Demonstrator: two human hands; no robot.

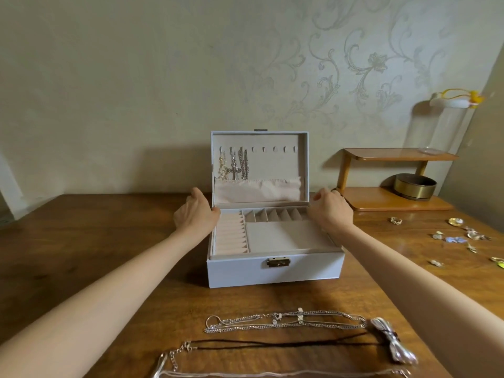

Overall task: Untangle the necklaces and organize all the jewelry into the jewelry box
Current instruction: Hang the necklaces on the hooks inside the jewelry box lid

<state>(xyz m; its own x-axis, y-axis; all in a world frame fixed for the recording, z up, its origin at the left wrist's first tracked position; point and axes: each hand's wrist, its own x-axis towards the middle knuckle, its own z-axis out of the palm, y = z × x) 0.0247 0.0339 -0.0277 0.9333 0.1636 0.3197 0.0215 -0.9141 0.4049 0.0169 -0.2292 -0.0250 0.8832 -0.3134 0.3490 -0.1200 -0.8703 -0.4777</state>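
One jewelry box (245, 271) lies crosswise, clasp (278, 262) side nearest.

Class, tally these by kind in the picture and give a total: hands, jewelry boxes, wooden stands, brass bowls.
Hands: 2 (left hand, right hand)
Jewelry box: 1
Wooden stand: 1
Brass bowl: 1
Total: 5
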